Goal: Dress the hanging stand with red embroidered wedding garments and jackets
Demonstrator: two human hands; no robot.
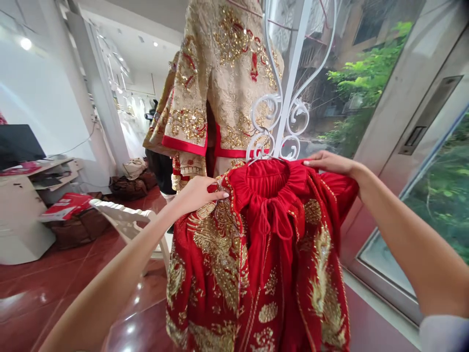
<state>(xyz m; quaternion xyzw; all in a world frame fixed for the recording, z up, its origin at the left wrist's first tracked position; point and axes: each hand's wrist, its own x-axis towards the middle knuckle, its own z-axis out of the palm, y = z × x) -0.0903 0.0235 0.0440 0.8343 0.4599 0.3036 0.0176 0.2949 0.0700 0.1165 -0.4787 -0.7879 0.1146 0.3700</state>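
A red jacket (216, 249) with gold embroidery and sequins hangs in front of me on a wire hanger (264, 142). Inside it is a red garment with a gathered collar (269, 178) and a tied cord bow (274, 217). My left hand (201, 194) grips the jacket's shoulder on the left, the thumb lying over the beaded edge and the other fingers partly hidden. At the opposite shoulder, my right hand (326, 161) pinches the red cloth from above. The hanger's hook is near the scrolled white metal stand (284, 105).
Behind hangs a cream and gold embroidered garment (227, 78) with red trim. A white chair (124, 217) stands at left, near brown bags (78, 227) and a white desk (24, 210) with a monitor (20, 145). A glass door (395, 205) borders the right.
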